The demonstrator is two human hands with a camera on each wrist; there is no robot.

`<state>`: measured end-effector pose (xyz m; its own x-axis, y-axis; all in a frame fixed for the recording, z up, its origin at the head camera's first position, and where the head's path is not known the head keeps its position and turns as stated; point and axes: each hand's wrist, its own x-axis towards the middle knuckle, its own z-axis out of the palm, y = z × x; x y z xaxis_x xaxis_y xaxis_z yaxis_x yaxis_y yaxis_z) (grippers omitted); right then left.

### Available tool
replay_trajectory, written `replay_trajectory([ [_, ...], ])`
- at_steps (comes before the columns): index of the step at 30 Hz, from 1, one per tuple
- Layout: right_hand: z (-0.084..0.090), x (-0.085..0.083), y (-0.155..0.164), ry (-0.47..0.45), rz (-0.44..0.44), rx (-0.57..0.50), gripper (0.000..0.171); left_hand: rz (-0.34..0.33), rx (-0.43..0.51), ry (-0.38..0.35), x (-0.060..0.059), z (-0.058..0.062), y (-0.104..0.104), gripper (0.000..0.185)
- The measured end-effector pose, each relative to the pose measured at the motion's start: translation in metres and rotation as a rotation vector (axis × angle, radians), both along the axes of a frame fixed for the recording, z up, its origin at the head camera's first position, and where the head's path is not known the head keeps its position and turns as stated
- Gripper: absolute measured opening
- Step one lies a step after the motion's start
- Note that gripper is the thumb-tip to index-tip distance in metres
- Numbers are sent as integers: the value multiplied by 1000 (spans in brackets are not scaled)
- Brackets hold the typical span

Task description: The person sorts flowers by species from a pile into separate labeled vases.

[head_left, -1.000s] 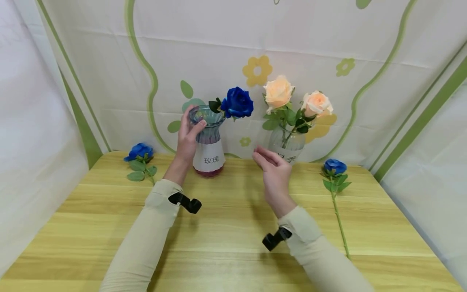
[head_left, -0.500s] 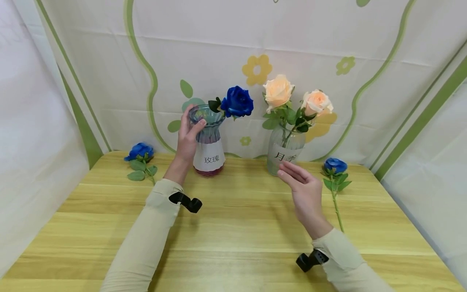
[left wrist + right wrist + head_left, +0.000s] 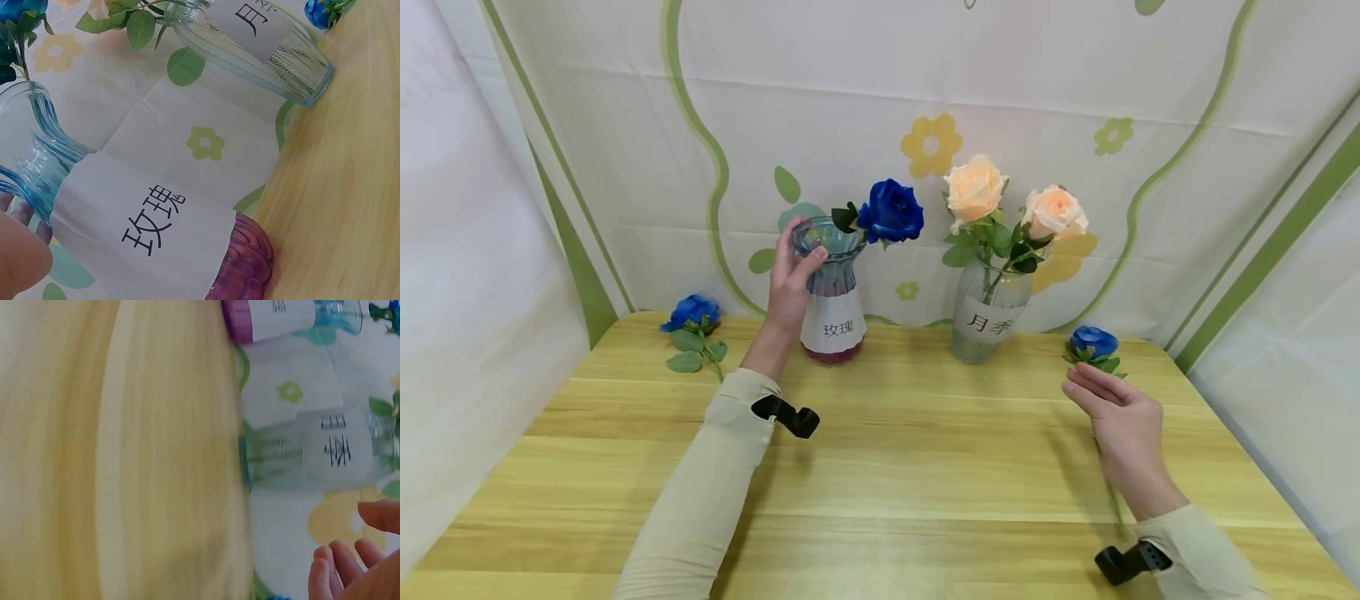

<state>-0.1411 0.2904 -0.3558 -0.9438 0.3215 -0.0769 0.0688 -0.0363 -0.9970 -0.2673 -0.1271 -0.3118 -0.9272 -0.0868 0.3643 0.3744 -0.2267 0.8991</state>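
Observation:
My left hand [image 3: 787, 292] grips the neck of a flared glass vase [image 3: 835, 287], blue above and purple-red at the base, with a white paper label. A blue rose [image 3: 891, 211] leans out over the vase's right rim. In the left wrist view, the thumb lies against the blue neck of the labelled vase [image 3: 144, 219]. My right hand [image 3: 1120, 433] is held above a blue rose [image 3: 1093, 341] on the table's right side, hiding part of its stem and leaves. Its fingers are extended and hold nothing, as the right wrist view also shows for the hand [image 3: 356, 569].
A clear labelled glass vase [image 3: 973, 348] with two peach roses [image 3: 976, 190] stands right of the gripped vase. Another blue rose [image 3: 691, 314] lies at the table's left, its stem partly behind the left arm. A patterned cloth [image 3: 820, 108] rises behind the wooden table [image 3: 880, 500].
My right hand has moved right, from in front of the clear vase to over the blue rose on the right. The left hand stays on the vase.

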Motion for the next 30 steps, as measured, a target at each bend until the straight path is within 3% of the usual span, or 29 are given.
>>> replay_trajectory([
  [6,-14,5,38,-118,47,161,59,5,-2,-13,2,1,-1,75],
  [14,-27,4,63,-283,10,451,69,6,1,-19,2,2,0,76],
  [22,-33,0,69,-321,13,442,71,6,-7,-26,3,2,0,76],
  [30,-34,-7,70,-338,73,558,71,10,-3,-26,2,2,1,75],
])
